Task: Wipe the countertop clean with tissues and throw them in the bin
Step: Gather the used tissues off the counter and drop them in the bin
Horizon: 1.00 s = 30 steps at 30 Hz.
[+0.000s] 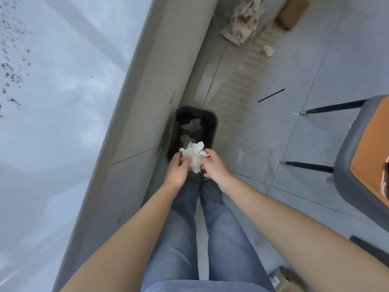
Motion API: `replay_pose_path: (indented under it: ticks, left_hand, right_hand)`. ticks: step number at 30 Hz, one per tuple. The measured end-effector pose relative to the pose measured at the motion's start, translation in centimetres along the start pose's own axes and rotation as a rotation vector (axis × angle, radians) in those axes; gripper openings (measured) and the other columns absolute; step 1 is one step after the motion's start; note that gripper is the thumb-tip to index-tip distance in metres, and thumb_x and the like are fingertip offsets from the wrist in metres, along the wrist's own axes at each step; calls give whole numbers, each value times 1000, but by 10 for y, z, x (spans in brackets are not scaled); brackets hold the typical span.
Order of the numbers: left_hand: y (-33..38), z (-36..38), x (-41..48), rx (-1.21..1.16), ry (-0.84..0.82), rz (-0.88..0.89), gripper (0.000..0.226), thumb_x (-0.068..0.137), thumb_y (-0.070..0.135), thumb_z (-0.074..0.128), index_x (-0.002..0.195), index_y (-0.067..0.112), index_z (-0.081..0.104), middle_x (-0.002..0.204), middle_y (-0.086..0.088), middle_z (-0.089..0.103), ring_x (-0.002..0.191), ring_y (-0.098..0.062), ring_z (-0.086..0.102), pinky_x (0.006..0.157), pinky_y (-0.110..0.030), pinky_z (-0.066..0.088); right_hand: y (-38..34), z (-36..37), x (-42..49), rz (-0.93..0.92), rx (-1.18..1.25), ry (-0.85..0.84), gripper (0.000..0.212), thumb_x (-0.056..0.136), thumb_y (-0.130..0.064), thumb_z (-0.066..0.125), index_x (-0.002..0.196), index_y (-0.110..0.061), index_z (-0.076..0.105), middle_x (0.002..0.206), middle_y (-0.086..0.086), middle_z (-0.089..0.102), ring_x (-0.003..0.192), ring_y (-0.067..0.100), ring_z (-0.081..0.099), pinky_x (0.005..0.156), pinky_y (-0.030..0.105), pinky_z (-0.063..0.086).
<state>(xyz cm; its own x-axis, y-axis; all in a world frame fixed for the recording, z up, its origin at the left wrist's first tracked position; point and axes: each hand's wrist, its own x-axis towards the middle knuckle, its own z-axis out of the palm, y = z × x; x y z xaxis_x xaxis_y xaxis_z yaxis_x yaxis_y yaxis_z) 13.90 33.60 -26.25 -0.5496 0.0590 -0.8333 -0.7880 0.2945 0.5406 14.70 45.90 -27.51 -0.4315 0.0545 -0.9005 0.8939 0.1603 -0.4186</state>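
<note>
Both hands' fingers [185, 163] around tissue [194, 155]

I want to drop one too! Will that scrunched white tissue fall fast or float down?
The crumpled white tissue looks thin and floppy, so probably light. It would likely drop slowly, perhaps drifting. Both hands hold it over the black plastic bin, so it should land inside.

bin [210, 123] near rim — behind hands [195, 165]

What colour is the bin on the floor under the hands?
Black or very dark grey; the bin shows in the head view, with pale crumpled tissues inside.
</note>
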Motion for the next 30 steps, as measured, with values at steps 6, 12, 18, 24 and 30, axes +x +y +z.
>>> replay_pose_path:
  ticks: [6, 12, 18, 24, 30]
  left_hand:
    - [9, -16, 7, 170, -210, -70, 63, 98, 46, 29, 149, 24, 0, 159, 7, 0, 146, -13, 4, 113, -30, 9]
    - [13, -22, 0, 266, -191, -8, 64, 98, 44, 31, 149, 24, -2, 160, 3, -4, 146, -13, 0, 119, -37, 5]
    - [29, -19, -22, 607, -43, 251, 65, 97, 40, 34, 149, 20, 0, 160, -4, -1, 147, -21, -4, 119, -45, 6]
    - [87, -22, -62, 961, 283, 725, 68, 92, 24, 38, 149, 22, 1, 160, -2, 0, 147, -22, -4, 116, -47, 6]
    - [136, -50, -106, 980, 457, 754, 75, 93, 46, 38, 147, 28, -11, 157, 4, -16, 144, -17, -19, 116, -40, -6]
  right_hand:
    - [-5, 2, 13, 111, -2, -55, 57, 101, -36, 31, 151, -25, 7, 160, -2, 13, 146, 20, 18, 118, 42, 23]
    - [-10, 6, 6, -13, -13, 39, 53, 101, -35, 30, 150, -23, 16, 159, -1, 17, 146, 18, 18, 119, 37, 16]
    - [-29, 6, -11, -254, -317, 221, 54, 100, -33, 32, 150, -18, 19, 159, 3, 18, 147, 21, 13, 120, 40, 13]
    - [-82, -11, -41, -513, -650, 383, 56, 98, -37, 32, 150, -26, 14, 162, -2, 3, 148, 18, 1, 119, 48, 4]
    - [-147, -36, -101, -841, -960, 455, 61, 98, -40, 29, 150, -29, -1, 160, -5, -15, 147, 16, -13, 119, 47, -3]
